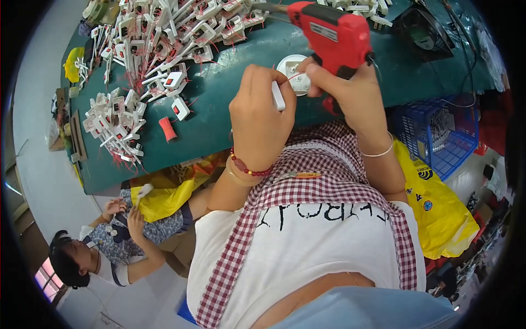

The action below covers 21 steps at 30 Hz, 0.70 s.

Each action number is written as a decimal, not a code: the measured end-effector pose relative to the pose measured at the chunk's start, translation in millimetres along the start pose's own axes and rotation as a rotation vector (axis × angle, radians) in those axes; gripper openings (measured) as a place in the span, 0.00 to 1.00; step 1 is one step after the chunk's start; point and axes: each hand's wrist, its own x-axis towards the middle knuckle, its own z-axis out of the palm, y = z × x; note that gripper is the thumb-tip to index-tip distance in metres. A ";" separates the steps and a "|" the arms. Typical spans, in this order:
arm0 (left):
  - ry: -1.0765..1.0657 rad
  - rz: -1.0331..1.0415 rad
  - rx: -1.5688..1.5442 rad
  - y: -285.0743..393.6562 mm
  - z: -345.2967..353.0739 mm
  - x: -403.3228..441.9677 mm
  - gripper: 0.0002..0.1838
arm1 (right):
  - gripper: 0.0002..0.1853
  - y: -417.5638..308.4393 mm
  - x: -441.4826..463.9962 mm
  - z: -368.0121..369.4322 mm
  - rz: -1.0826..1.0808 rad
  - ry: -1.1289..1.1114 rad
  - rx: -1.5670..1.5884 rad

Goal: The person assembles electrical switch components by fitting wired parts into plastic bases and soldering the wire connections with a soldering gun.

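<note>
My left hand (262, 118) is closed around a small white plastic housing (278, 96). A thin red wire (295, 78) runs from near its fingertips toward my right hand (350, 90). In that hand is a red glue gun (334, 35), its nozzle pointing left over the table. The right thumb and forefinger also pinch at a small white piece (301, 81), partly covered by the fingers. Just behind both hands sits a round white dish (291, 59). The grip of the gun is mostly hidden by my palm.
Piles of white housings with red wires (159, 44) cover the green table (219, 129) on the left. A red spool-like piece (167, 129) lies near the edge. A black fan (423, 33) stands right, above a blue basket (438, 131). A co-worker (118, 236) sits at left.
</note>
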 end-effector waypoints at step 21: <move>-0.026 -0.049 0.022 -20.8 23.3 -4.1 0.04 | 0.19 -12.0 -58.4 -61.8 0.128 0.145 -0.113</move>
